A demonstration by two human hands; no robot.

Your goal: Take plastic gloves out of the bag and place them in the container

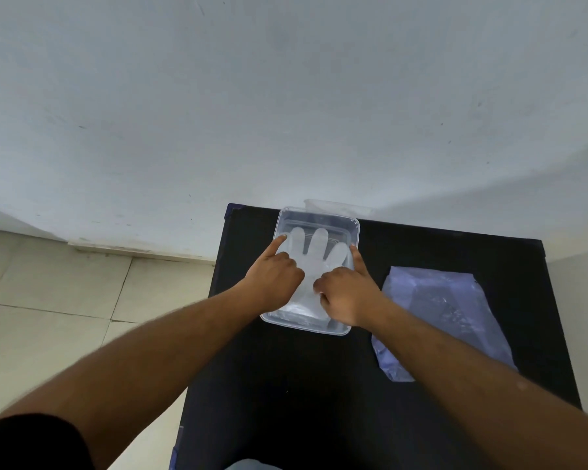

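A clear rectangular plastic container sits at the far middle of a small black table. A translucent white plastic glove lies flat inside it, fingers pointing away from me. My left hand rests on the glove's left side, index finger stretched to the thumb tip. My right hand presses on the glove's right side, index finger along the container's right wall. A crumpled clear plastic bag lies flat on the table to the right of the container.
A clear lid or second container stands behind the container against the white wall. The table edges are close on all sides. Beige floor tiles lie to the left.
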